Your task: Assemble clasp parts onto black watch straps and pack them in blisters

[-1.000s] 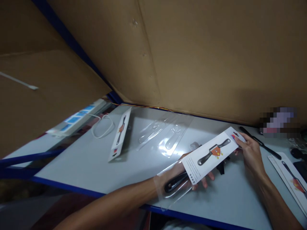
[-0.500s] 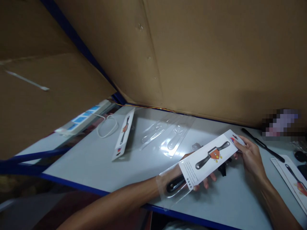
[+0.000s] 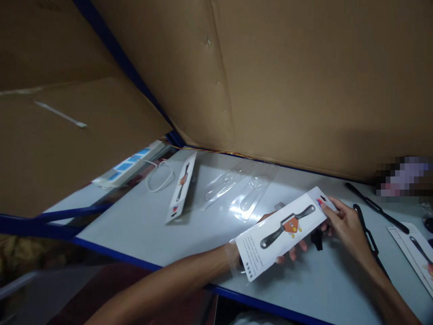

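Observation:
My right hand (image 3: 347, 223) pinches the upper right end of a white printed card (image 3: 275, 250), which shows a black two-handled spokeshave with an orange patch. The card lies over a clear plastic blister shell (image 3: 232, 258), whose rim sticks out past its lower left end. Beneath both, my left hand (image 3: 293, 255) supports the shell, palm up, with its fingertips curled at the card's lower edge. Most of that hand is hidden. The spokeshave in the shell is almost wholly covered by the card.
Another packaged card (image 3: 182, 187) lies at the table's left. Clear blister shells (image 3: 250, 194) lie at the back middle. Black spokeshave bodies (image 3: 375, 207) and more printed cards (image 3: 409, 253) are at the right. A power strip (image 3: 130, 164) with a white cable stands beyond the left edge.
The card has slid down and left along the blister shell, covering the black handle that showed before. My right hand has moved slightly left with it.

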The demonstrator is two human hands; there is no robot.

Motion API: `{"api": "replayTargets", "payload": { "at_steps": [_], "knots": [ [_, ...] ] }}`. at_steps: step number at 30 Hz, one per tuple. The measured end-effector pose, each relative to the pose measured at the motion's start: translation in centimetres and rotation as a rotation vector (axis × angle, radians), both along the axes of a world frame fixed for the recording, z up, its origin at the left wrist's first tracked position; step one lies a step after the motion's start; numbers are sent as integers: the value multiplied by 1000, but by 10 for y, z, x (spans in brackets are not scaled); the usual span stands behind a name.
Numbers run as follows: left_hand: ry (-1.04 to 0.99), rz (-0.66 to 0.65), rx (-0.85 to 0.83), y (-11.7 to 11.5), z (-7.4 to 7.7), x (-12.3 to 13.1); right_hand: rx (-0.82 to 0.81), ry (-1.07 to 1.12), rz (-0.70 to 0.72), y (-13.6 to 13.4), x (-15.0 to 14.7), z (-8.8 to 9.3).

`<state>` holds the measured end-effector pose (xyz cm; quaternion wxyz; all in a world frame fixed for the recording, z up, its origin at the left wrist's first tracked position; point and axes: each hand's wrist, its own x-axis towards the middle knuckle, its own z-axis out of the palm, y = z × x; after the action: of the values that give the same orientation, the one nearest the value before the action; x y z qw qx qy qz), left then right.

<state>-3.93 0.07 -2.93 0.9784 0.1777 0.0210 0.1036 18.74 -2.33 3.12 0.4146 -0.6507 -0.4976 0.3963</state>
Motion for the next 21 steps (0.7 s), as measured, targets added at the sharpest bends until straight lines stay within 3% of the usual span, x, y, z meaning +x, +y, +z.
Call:
{"api": "replayTargets", "payload": {
  "at_steps": [11, 21],
  "knots": [
    [-15, -33, -9, 6, -9, 2, 113, -314, -1, -6, -5, 8],
    [-28, -71, 9, 12, -17, 6, 133, -358, 18, -10, -8, 3]
  ]
}}
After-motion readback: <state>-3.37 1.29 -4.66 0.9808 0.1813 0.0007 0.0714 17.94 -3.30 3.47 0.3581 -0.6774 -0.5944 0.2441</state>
